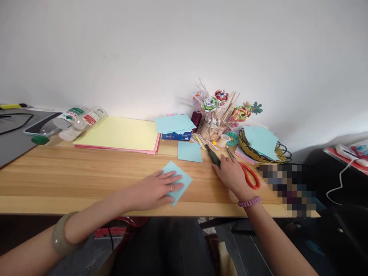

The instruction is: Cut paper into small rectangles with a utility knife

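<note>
My left hand [161,189] lies flat with its fingers spread on a light blue square of paper [184,180], turned cornerwise near the table's front edge. To the right, the fingers of my right hand [231,172] curl over the rear end of a slim tool with a dark handle [212,156]; its exact kind is unclear. Scissors with red-orange handles [254,180] lie beside and partly under that hand. Between the hands and farther back rests another light blue paper square [189,151].
Yellow and pink sheets [120,132] are stacked left of centre, near two plastic bottles [83,120]. Behind stand a blue box [176,135] topped with blue paper and a pot of paper flowers [212,128]. A woven basket [247,149] holds more blue paper at right.
</note>
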Demonstrator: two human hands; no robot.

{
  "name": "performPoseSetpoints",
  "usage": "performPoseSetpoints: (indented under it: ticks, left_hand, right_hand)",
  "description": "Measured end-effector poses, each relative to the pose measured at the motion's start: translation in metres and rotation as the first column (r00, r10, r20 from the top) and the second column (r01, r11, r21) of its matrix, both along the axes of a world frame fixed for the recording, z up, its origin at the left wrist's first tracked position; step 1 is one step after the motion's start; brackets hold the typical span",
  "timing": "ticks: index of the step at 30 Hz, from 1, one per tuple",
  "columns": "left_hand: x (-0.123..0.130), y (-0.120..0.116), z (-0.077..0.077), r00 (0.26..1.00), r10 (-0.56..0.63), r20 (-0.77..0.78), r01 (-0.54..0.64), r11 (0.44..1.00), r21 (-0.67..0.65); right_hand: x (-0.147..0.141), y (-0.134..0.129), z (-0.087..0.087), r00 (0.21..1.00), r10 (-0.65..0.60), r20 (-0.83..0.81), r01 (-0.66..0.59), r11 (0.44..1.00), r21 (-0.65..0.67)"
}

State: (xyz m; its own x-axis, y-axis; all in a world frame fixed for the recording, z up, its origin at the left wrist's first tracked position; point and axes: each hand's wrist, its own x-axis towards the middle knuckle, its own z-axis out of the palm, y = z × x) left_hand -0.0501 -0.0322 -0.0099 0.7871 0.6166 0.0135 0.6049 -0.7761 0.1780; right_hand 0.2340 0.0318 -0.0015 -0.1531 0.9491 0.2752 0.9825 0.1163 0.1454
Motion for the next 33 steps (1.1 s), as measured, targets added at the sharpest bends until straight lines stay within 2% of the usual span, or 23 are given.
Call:
performPoseSetpoints:
  ticks: [1, 3, 5, 7, 11, 14, 16, 18, 20, 21, 25, 33]
  left_hand:
    - [0.002, -0.002, -0.003, 0.994, 0.109, -0.023, -0.107, 0.992, 0.068]
    - [0.003, -0.006, -0.006, 0.955, 0.294, -0.037, -0.282, 0.940, 0.191]
    - [0.001, -0.008, -0.006, 0.936, 0.349, -0.036, -0.332, 0.913, 0.238]
    - [-0.005, -0.005, -0.003, 0.956, 0.292, -0.025, -0.280, 0.936, 0.214]
    - [-0.023, 0.008, -0.001, 0.988, 0.150, 0.031, -0.151, 0.986, 0.065]
    - [-0.033, 0.015, -0.005, 0.988, 0.130, 0.083, -0.128, 0.991, -0.027]
    - [-0.036, 0.016, -0.007, 0.988, 0.124, 0.096, -0.121, 0.992, -0.037]
    - [-0.036, 0.016, -0.009, 0.990, 0.111, 0.085, -0.109, 0.994, -0.018]
    - [-0.036, 0.017, -0.010, 0.994, 0.089, 0.059, -0.090, 0.996, 0.017]
    - [-0.036, 0.017, -0.011, 0.996, 0.078, 0.047, -0.080, 0.996, 0.040]
    - [-0.035, 0.017, -0.011, 0.999, 0.047, 0.003, -0.047, 0.988, 0.146]
    - [-0.029, 0.012, -0.012, 0.997, 0.068, -0.041, -0.056, 0.966, 0.251]
  right_hand:
    - [-0.001, 0.002, -0.002, 1.000, -0.005, 0.022, 0.005, 1.000, -0.003]
    - [-0.002, 0.005, -0.006, 0.998, -0.005, 0.056, 0.005, 1.000, 0.001]
    - [-0.003, 0.006, -0.006, 0.997, -0.006, 0.075, 0.005, 1.000, 0.015]
    - [-0.006, 0.004, -0.004, 0.996, -0.004, 0.084, 0.001, 0.999, 0.033]
    - [-0.010, -0.008, 0.012, 0.997, 0.015, 0.073, -0.020, 0.997, 0.075]
    - [-0.010, -0.029, 0.021, 0.997, 0.052, 0.062, -0.058, 0.994, 0.088]
    - [-0.010, -0.051, 0.021, 0.990, 0.140, 0.033, -0.142, 0.987, 0.075]
    - [-0.011, -0.077, 0.016, 0.922, 0.372, -0.104, -0.369, 0.928, 0.043]
    - [-0.014, -0.103, 0.010, 0.848, 0.493, -0.194, -0.497, 0.867, 0.029]
    - [-0.016, -0.115, 0.007, 0.832, 0.509, -0.222, -0.516, 0.856, 0.031]
    - [-0.019, -0.148, 0.002, 0.808, 0.513, -0.289, -0.559, 0.822, -0.104]
    - [-0.024, -0.156, -0.005, 0.821, 0.528, -0.216, -0.565, 0.805, -0.182]
